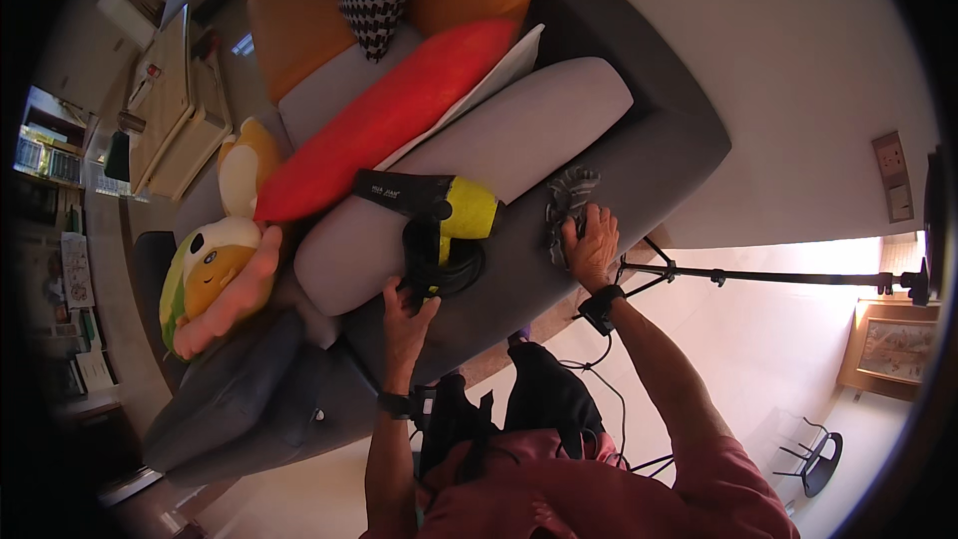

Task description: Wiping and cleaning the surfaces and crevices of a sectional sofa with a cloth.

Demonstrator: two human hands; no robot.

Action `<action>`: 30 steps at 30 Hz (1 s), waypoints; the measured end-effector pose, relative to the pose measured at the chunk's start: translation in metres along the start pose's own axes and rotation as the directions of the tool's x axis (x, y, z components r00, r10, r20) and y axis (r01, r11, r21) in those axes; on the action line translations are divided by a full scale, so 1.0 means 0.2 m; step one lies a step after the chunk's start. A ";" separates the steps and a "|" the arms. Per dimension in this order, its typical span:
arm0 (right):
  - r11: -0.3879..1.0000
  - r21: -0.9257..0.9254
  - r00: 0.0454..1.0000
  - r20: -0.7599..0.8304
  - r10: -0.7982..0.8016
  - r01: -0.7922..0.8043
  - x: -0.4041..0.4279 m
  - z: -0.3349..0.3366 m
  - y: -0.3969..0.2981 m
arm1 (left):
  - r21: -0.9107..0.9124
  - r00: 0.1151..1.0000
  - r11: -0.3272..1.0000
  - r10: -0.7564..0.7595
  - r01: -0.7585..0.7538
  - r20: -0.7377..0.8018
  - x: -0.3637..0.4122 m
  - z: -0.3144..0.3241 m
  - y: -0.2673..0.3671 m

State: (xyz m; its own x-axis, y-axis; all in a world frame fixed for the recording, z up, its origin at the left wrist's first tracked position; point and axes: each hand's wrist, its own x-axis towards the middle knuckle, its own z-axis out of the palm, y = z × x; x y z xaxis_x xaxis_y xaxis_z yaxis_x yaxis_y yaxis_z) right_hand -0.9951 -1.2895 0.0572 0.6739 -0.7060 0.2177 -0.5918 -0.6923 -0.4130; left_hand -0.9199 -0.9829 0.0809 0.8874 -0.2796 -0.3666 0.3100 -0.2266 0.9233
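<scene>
A black and yellow hair dryer (471,207) lies on the sofa, partly over the grey cushion's edge, with its black cord (460,269) coiled about its handle. Just below the coil is my left hand (406,314), fingers spread, its fingertips near or against the cord. Farther right, my right hand (593,245) rests at a crumpled dark striped cloth (572,191) on the dark grey seat; its thumb and fingers are at the cloth's lower right edge, and whether they grip it is hard to tell.
A long grey cushion (569,101), a red pillow (397,108) and a plush toy (217,269) lie beyond the hands. A black tripod (778,275) stands to the right beside the sofa (673,157). A loose cable (621,397) hangs near the person's legs.
</scene>
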 end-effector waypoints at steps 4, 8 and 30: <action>0.995 0.098 1.000 0.013 -0.023 0.022 -0.02 -0.02 -0.02 | 0.101 1.000 0.995 -0.018 0.020 -0.024 -0.06 0.00 0.05; 0.991 0.135 0.999 0.043 -0.030 0.024 -0.01 -0.04 -0.04 | 0.403 0.965 0.915 0.117 -0.013 -0.235 -0.17 0.05 0.16; 0.977 0.189 0.802 0.596 -0.031 -0.103 0.39 -0.07 0.27 | -0.049 0.850 0.880 0.470 -0.473 0.236 -0.02 0.99 0.58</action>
State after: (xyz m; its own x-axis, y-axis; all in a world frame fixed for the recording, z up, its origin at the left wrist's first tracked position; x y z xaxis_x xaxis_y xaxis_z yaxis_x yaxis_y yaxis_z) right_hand -0.9807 -1.3841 0.0642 0.8226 -0.4560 -0.3396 -0.5636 -0.5755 -0.5926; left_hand -0.9554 -1.1935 0.1662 0.8200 -0.5643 0.0956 -0.1305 -0.0217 0.9912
